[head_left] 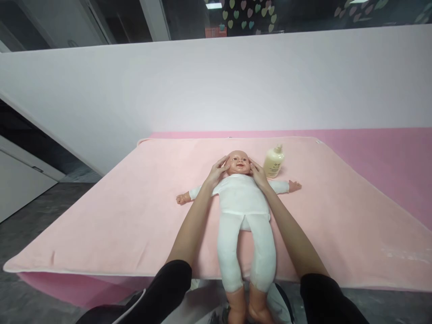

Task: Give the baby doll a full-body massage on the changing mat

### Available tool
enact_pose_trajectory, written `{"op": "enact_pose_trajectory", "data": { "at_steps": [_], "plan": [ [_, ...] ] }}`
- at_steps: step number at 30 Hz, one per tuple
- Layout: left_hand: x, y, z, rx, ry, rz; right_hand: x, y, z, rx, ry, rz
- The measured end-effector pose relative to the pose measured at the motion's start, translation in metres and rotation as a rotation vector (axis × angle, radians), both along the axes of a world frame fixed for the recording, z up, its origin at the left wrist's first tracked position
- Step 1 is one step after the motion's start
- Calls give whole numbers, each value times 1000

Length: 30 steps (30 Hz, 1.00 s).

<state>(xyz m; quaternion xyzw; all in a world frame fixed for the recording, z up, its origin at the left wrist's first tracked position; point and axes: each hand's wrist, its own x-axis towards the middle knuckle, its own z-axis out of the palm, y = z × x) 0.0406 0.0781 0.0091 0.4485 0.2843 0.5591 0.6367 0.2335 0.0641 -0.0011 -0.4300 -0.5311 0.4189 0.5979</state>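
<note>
A baby doll point(243, 198) in white clothes lies on its back, arms spread to both sides, its lower legs reaching past the near edge of the pink blanket point(135, 202). My left hand point(218, 172) rests against the left side of the doll's head, fingers stretched out along it. On the other side my right hand point(258, 173) touches the head the same way, fingers extended. Neither hand is wrapped round anything. Close to my right hand stands a pale yellow pump bottle point(273, 162), upright, behind the doll's arm.
A white wall point(216, 85) runs along the back of the pink-topped table point(378, 162). Above it is dark glass with heart-shaped stickers point(249, 13). Grey floor point(33, 211) and a white cabinet point(20, 180) show at the left.
</note>
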Motion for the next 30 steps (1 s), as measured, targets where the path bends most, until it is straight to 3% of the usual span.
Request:
{"op": "enact_pose_trajectory", "data": {
  "at_steps": [6,15,20,24,30],
  "plan": [
    [0,1,5,-165,-52,91,1,-3,7,11,-46,-25],
    [2,16,-11,-323,45,304,0,4,4,-20,-108,-93],
    [4,11,-7,-301,60,334,2,12,-5,-137,-14,-69],
    [5,9,-6,-295,56,327,3,15,-12,-86,13,-88],
    [5,9,-5,-306,73,327,0,9,0,-139,15,-106]
  ]
}}
